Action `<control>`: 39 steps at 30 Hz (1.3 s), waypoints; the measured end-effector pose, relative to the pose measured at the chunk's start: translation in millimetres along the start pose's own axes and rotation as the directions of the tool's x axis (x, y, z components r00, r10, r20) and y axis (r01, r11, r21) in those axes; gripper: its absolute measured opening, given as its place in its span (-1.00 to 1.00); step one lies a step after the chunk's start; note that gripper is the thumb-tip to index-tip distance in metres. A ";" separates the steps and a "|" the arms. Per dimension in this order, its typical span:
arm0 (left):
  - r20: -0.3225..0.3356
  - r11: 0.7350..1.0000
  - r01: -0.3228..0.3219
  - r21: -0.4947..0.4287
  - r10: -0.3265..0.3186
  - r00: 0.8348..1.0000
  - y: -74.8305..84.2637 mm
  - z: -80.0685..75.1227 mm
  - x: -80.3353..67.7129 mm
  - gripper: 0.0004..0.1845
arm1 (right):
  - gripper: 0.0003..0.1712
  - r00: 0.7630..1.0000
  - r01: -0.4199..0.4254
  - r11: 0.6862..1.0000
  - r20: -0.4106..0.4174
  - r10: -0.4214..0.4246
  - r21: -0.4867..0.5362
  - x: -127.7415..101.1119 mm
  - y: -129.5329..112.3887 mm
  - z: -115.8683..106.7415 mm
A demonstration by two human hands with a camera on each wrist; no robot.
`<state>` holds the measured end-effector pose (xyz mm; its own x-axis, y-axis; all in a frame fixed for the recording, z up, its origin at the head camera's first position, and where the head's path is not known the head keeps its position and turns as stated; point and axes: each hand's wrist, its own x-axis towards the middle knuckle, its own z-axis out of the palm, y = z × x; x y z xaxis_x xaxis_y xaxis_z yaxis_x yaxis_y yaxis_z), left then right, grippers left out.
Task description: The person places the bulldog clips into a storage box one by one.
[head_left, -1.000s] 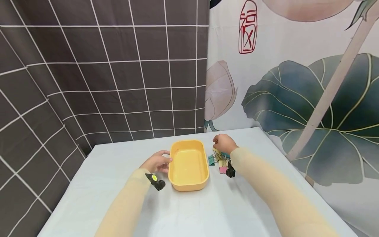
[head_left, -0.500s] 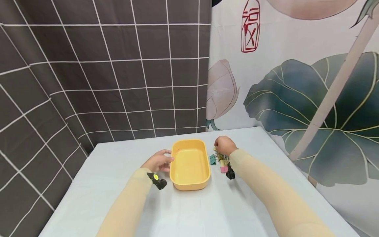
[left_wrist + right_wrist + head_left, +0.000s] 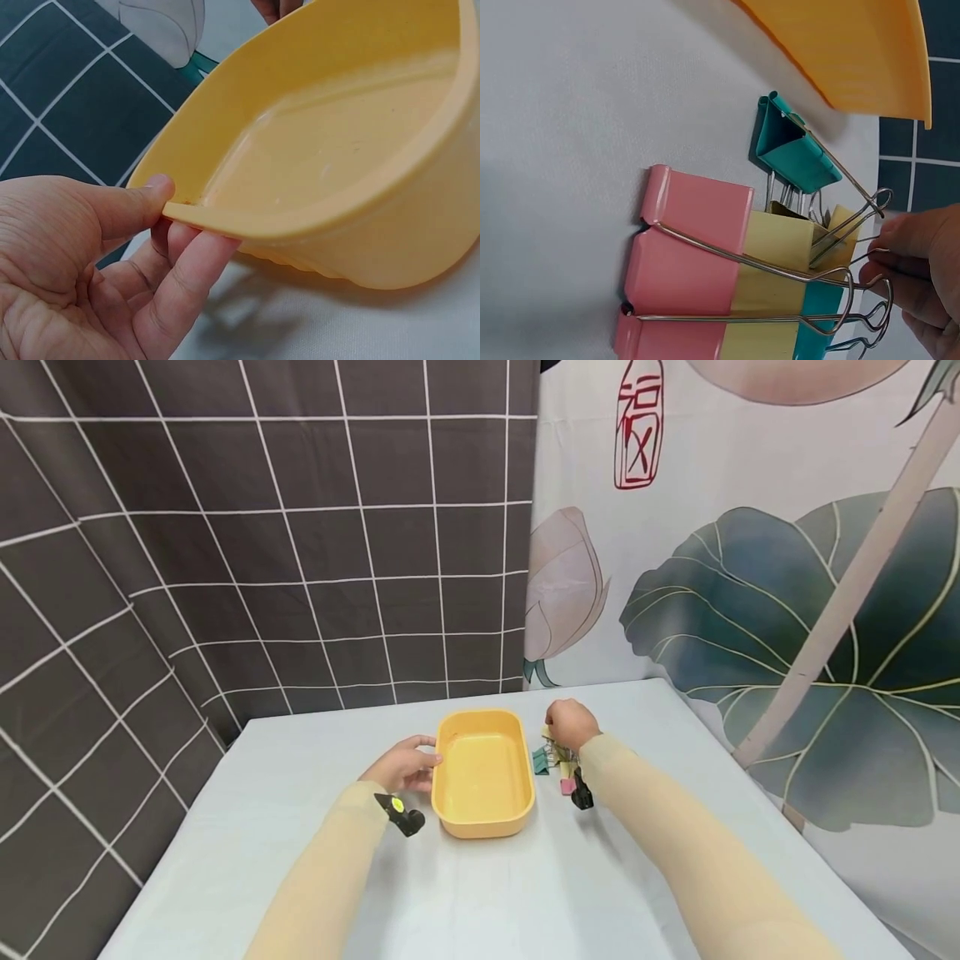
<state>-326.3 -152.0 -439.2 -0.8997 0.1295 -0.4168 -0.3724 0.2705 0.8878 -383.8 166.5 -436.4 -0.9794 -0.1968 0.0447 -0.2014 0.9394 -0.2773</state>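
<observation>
A yellow rectangular plastic tub (image 3: pixel 483 714) stands on the white table. At its left side, my left hand (image 3: pixel 401 768) pinches the rim, thumb on top and fingers against the outer wall (image 3: pixel 375 255). To the right of the tub lies a small heap of binder clips. Over the heap, my right hand (image 3: pixel 572 724) pinches the wire handle of a yellow binder clip (image 3: pixel 841 231) between thumb and fingers. Nearest the right wrist camera is a pink clip (image 3: pixel 697 247), with another yellow clip (image 3: pixel 776 251) beyond it. A teal clip (image 3: pixel 799 157) lies closest to the tub.
White cloth covers the table (image 3: pixel 480 902). Behind it hangs a dark curtain with white grid lines (image 3: pixel 300 552); a lotus-print curtain (image 3: pixel 585 677) hangs at the right. Another teal clip (image 3: pixel 819 315) is partly covered by wire handles.
The head view has shifted slightly. My right hand has made only a small movement at the clip heap, its fingers lower among the clips. My left hand keeps its grip on the tub.
</observation>
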 end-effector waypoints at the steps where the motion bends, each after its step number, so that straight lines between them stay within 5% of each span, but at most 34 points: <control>1: -0.001 1.000 -0.001 0.000 0.001 1.000 0.3 0.0 -0.2 -0.47 | -0.80 1.000 -0.002 1.000 -0.005 0.002 -0.005 0.4 -0.4 -0.5; 14: 0.002 1.000 0.006 0.000 -0.006 1.000 0.5 0.1 -0.9 -0.48 | -0.81 0.996 0.012 0.997 -0.091 -0.019 -0.082 -1.5 -4.9 -7.3; 39: 0.024 1.000 -0.008 -0.019 0.008 1.000 -0.9 -0.2 -0.1 -0.51 | -0.65 0.990 0.039 0.999 -0.135 -0.039 -0.008 6.8 -19.8 -33.2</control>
<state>-325.9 -152.5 -439.9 -0.8970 0.1547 -0.4140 -0.3694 0.2517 0.8945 -386.9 155.8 -398.8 -0.9635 -0.1938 0.1849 -0.2391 0.9334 -0.2675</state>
